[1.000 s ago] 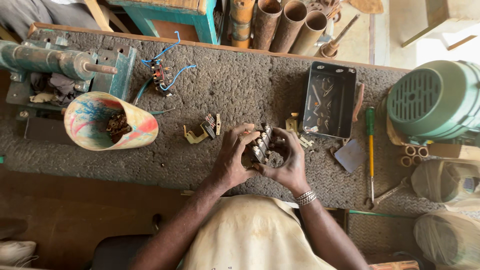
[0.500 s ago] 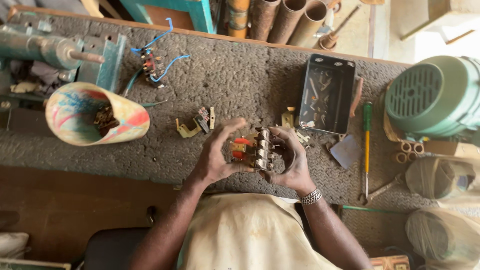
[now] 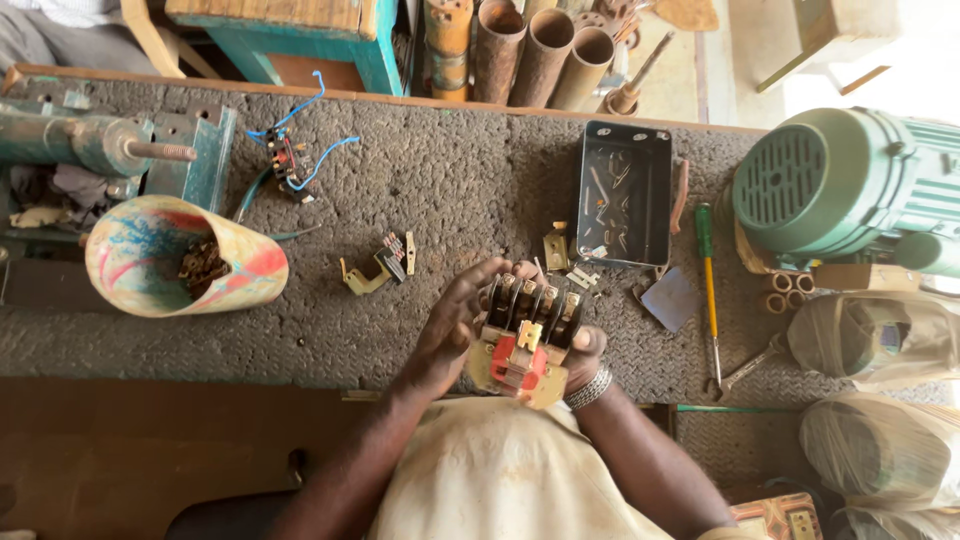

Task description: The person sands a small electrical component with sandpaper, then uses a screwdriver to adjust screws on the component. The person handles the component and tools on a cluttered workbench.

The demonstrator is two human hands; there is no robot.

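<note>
While both hands hold it up close to the body, the switch block [image 3: 525, 340] sits just above the near edge of the rough grey surface [image 3: 440, 190]. It has a red part in the middle, a yellowish base and a row of dark slots with metal bits on top. The left hand [image 3: 450, 325] wraps around its left side, with the grip closed on it. The right hand [image 3: 580, 350] holds it from below and from the right, also closed on it, and a silver bracelet [image 3: 588, 388] sits on that wrist. Near the hands, small brass pieces [image 3: 380, 262] lie on the surface. A dark metal tray [image 3: 625, 195] lies further back to the right. A green screwdriver [image 3: 708, 285] lies beside the tray, and a green motor [image 3: 840, 185] stands at the far right. At the left, a painted cone-shaped cup [image 3: 180, 258] lies on its side with little parts inside.
</note>
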